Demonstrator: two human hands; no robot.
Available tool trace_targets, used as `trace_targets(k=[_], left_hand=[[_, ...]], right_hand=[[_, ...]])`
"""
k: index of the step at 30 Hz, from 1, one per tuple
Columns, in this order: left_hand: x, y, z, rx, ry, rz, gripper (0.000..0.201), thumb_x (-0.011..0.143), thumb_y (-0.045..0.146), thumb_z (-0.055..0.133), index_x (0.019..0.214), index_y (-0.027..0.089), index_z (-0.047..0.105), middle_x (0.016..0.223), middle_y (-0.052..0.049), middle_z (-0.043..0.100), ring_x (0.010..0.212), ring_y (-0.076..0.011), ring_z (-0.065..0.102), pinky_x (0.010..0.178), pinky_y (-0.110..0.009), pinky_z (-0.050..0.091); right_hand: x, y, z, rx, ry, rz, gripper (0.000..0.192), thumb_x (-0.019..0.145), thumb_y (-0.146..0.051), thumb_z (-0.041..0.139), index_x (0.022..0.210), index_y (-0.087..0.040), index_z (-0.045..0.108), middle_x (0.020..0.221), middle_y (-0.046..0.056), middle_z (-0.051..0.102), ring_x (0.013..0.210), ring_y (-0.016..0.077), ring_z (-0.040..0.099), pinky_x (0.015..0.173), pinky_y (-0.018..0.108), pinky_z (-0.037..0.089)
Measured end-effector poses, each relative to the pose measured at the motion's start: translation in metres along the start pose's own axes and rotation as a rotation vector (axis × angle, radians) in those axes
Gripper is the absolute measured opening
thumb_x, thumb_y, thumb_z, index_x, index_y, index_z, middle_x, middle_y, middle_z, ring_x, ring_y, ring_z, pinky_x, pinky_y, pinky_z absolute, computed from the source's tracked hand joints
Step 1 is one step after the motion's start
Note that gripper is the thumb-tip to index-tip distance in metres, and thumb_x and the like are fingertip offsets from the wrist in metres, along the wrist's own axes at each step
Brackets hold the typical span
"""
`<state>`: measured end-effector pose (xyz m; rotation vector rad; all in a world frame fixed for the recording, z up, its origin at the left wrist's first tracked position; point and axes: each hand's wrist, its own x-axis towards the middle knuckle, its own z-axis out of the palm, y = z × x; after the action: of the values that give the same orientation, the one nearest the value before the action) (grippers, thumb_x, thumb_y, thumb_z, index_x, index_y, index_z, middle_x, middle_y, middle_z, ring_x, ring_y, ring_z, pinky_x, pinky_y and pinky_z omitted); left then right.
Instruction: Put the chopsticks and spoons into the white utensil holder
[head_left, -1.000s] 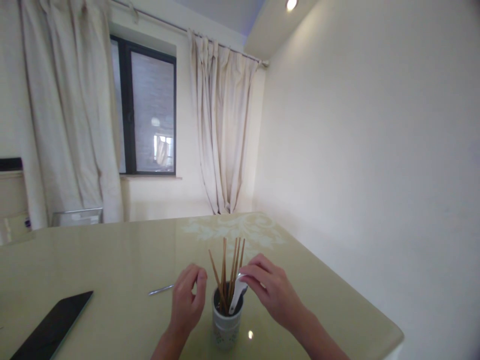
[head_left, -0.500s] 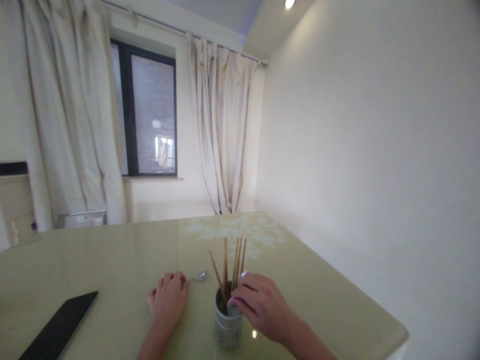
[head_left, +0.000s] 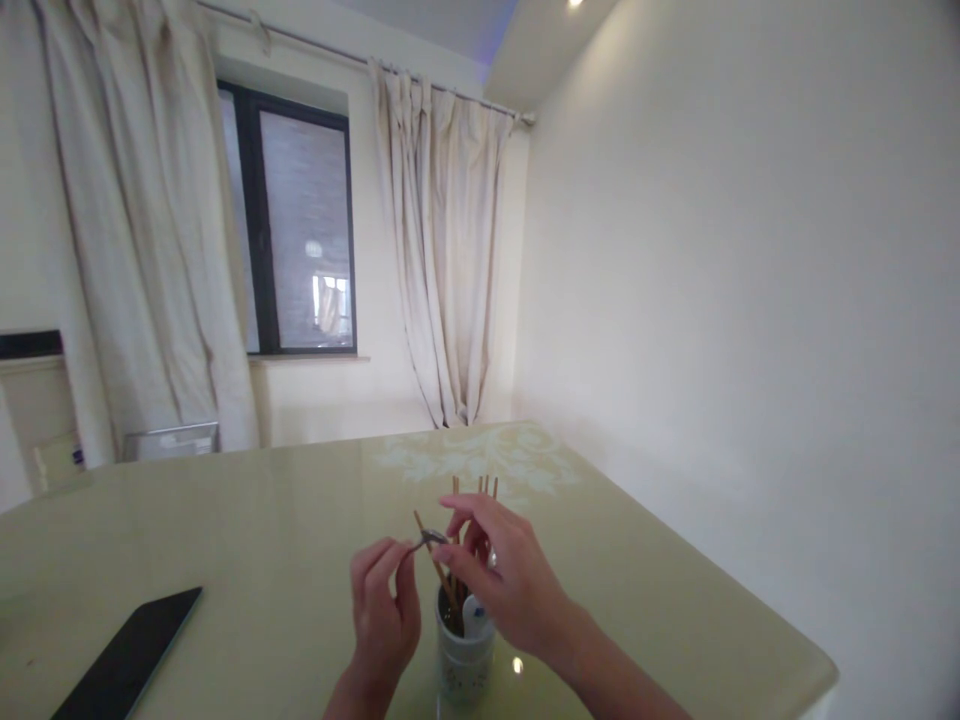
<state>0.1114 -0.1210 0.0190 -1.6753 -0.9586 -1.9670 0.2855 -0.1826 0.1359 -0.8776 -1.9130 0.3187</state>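
Metal glints between your hands: your left hand (head_left: 386, 620) pinches a small spoon (head_left: 429, 540) between thumb and fingertips, raised above the table (head_left: 247, 530). Your right hand (head_left: 499, 585) is half open, its fingertips meeting the spoon's bowl end just over the holder (head_left: 463, 665). That pale ceramic holder stands between both wrists, carrying wooden chopsticks (head_left: 456, 505) and a white spoon (head_left: 474, 612). A dark flat device (head_left: 127, 665) lies well apart, far left.
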Motion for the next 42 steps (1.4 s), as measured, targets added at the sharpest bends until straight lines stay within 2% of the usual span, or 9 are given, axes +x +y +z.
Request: trace_targets(k=[4,9,12,20,26,30,33,37,42], left_hand=[[-0.003,0.015,-0.001,-0.105,-0.083,0.072,0.020,0.104,0.017,0.056,0.120,0.024,0.064,0.105,-0.006,0.067,0.098,-0.0199,0.067,0.086,-0.033,0.056],[0.001,0.014,-0.004,-0.223,-0.212,-0.064,0.023,0.107,0.020,0.046,0.109,0.021,0.068,0.097,-0.007,0.069,0.094,-0.0209,0.068,0.081,-0.032,0.057],[0.003,0.017,-0.003,-0.273,-0.307,-0.099,0.024,0.105,0.016,0.047,0.102,0.022,0.071,0.095,-0.006,0.070,0.093,-0.0199,0.069,0.082,-0.031,0.057],[0.001,0.021,0.001,-0.351,-0.416,-0.198,0.024,0.107,0.023,0.047,0.104,0.022,0.071,0.101,-0.007,0.075,0.099,-0.0203,0.070,0.089,-0.032,0.057],[-0.012,0.025,0.007,-0.435,-0.443,-0.511,0.039,0.111,0.045,0.036,0.112,0.021,0.066,0.093,-0.005,0.071,0.086,-0.0207,0.068,0.078,-0.032,0.057],[-0.023,0.026,0.012,-0.468,-0.420,-0.685,0.048,0.108,0.060,0.036,0.124,0.023,0.062,0.099,-0.007,0.073,0.087,-0.0225,0.068,0.081,-0.036,0.058],[-0.035,0.024,0.012,-0.582,-0.518,-0.692,0.061,0.104,0.071,0.034,0.137,0.026,0.059,0.122,-0.013,0.073,0.105,-0.0281,0.071,0.091,-0.043,0.060],[-0.054,0.014,0.008,-0.596,-0.653,-0.597,0.080,0.095,0.081,0.045,0.149,0.024,0.055,0.147,-0.019,0.065,0.130,-0.0374,0.065,0.108,-0.051,0.056],[-0.054,0.005,0.007,-0.573,-0.726,-0.467,0.092,0.090,0.088,0.041,0.152,0.022,0.056,0.141,-0.019,0.070,0.127,-0.0390,0.068,0.103,-0.051,0.060]], right_hand=[[0.003,-0.009,-0.005,-0.098,0.094,-0.164,0.026,0.112,-0.035,0.051,0.111,-0.022,0.074,0.092,0.005,0.075,0.080,0.0174,0.070,0.077,0.027,0.055],[0.016,-0.008,-0.049,-0.229,0.305,-0.191,0.023,0.112,-0.031,0.054,0.102,-0.022,0.073,0.084,0.003,0.073,0.071,0.0164,0.067,0.072,0.027,0.054],[0.024,-0.005,-0.063,-0.309,0.223,-0.218,0.027,0.112,-0.036,0.053,0.101,-0.023,0.075,0.085,0.003,0.074,0.076,0.0183,0.069,0.077,0.029,0.055],[0.016,0.031,-0.007,-0.359,-0.123,-0.134,0.029,0.112,-0.037,0.055,0.099,-0.022,0.077,0.091,0.004,0.080,0.084,0.0188,0.074,0.078,0.028,0.054],[0.009,0.044,0.002,-0.252,0.038,-0.107,0.024,0.108,-0.040,0.062,0.104,-0.022,0.077,0.091,0.005,0.078,0.076,0.0176,0.070,0.074,0.028,0.054],[0.004,0.065,-0.012,-0.177,0.417,-0.047,0.033,0.108,-0.046,0.058,0.093,-0.021,0.075,0.080,0.004,0.072,0.068,0.0174,0.062,0.069,0.029,0.051],[-0.011,0.097,-0.009,-0.031,0.642,0.112,0.044,0.109,-0.056,0.051,0.093,-0.020,0.071,0.078,0.002,0.067,0.070,0.0182,0.060,0.064,0.028,0.049],[-0.037,0.132,0.018,0.209,0.517,0.252,0.058,0.107,-0.069,0.040,0.095,-0.020,0.070,0.068,-0.002,0.056,0.058,0.0161,0.051,0.054,0.027,0.043],[-0.049,0.139,0.045,0.380,0.326,0.356,0.066,0.102,-0.078,0.040,0.086,-0.021,0.070,0.070,-0.001,0.059,0.067,0.0190,0.058,0.063,0.030,0.050]])
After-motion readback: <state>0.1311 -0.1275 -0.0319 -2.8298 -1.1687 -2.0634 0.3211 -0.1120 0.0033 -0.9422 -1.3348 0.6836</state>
